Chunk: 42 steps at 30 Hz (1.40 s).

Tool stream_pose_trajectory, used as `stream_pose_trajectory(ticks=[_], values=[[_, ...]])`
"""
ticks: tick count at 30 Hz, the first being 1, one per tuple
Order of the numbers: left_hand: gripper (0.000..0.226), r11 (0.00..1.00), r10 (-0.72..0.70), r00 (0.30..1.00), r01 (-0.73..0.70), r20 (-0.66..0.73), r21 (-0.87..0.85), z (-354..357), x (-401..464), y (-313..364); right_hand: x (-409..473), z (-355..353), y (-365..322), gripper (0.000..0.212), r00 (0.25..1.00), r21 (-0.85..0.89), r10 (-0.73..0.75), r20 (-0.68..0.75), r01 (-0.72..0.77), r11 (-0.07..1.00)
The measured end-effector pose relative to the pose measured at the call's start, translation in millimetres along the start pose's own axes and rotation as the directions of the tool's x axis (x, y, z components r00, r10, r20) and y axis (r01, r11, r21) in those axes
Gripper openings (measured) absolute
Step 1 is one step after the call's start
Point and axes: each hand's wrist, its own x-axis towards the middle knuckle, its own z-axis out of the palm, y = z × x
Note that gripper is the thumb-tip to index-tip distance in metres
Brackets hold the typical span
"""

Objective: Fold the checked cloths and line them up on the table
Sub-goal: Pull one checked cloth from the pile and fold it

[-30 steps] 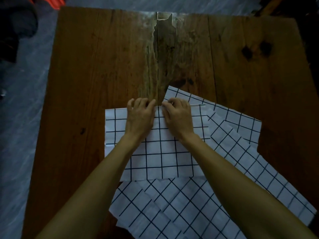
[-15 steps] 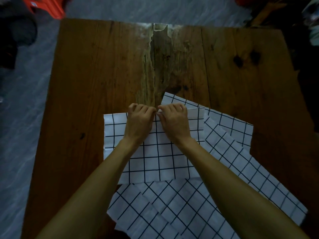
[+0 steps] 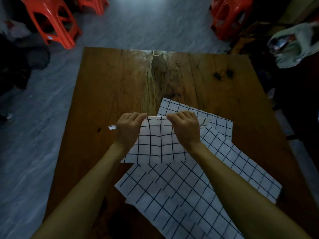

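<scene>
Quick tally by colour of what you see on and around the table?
White checked cloths: 1 held up, plus an overlapping pile I cannot separate
Red plastic stools: 3
Brown wooden table: 1
Total: 5, pile excluded

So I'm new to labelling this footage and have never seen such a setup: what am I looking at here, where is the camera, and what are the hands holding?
There is no machine here. The camera sits on a person's head, looking forward and down, so the two bare arms are theirs. The left hand and right hand each pinch the far edge of one checked cloth, raising it. More checked cloths lie spread beneath it on the wooden table. Behind, red plastic stools stand on the grey floor.
</scene>
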Motion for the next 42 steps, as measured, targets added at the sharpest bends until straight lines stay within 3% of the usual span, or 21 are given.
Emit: stream_pose_trajectory(ticks=[7, 14, 22, 26, 29, 34, 39, 42], values=[[0.018, 0.996, 0.088, 0.988, -0.084, -0.125, 0.038, -60.6, -17.6, 45.9, -23.9, -67.4, -13.9, 0.018, 0.994, 0.003, -0.016, -0.11, 0.016, 1.0], [0.012, 0.98, 0.087, 0.98, -0.052, -0.182, 0.19, -109.5, -60.6, 114.8, -69.9, -130.7, -10.2, 0.021, 0.97, 0.095, -0.087, -0.228, 0.111, 0.989], [0.011, 0.953, 0.153, 0.976, -0.104, -0.154, 0.285, -132.5, -97.4, 188.9, -129.3, -190.6, 11.7, 0.013, 0.95, 0.156, -0.135, -0.283, 0.184, 0.971], [0.017, 0.959, 0.163, 0.977, -0.123, -0.141, 0.254, -137.7, -86.7, 209.9, -132.6, -212.2, 25.2, 0.021, 0.945, 0.175, -0.127, -0.302, 0.186, 0.967], [0.023, 0.974, 0.101, 0.992, -0.083, -0.077, 0.213, -132.9, -70.3, 208.3, -121.3, -215.4, 39.1, 0.022, 0.967, 0.192, -0.116, -0.225, 0.161, 0.968], [0.017, 0.992, 0.015, 0.989, -0.032, 0.147, 0.119, -109.2, -48.0, 188.1, -99.5, -184.8, 62.1, 0.019, 0.992, 0.191, -0.09, 0.09, 0.072, 0.979], [0.02, 0.995, -0.097, 0.922, 0.094, 0.375, 0.026, -43.8, -39.5, 132.1, -90.6, -113.8, 77.5, 0.015, 0.932, 0.111, -0.07, 0.355, 0.032, 0.993], [0.018, 0.989, -0.147, 0.866, 0.13, 0.478, 0.069, 5.7, -46.0, 99.1, -96.7, -63.2, 78.2, 0.016, 0.899, 0.022, 0.02, 0.437, -0.033, 0.999]])
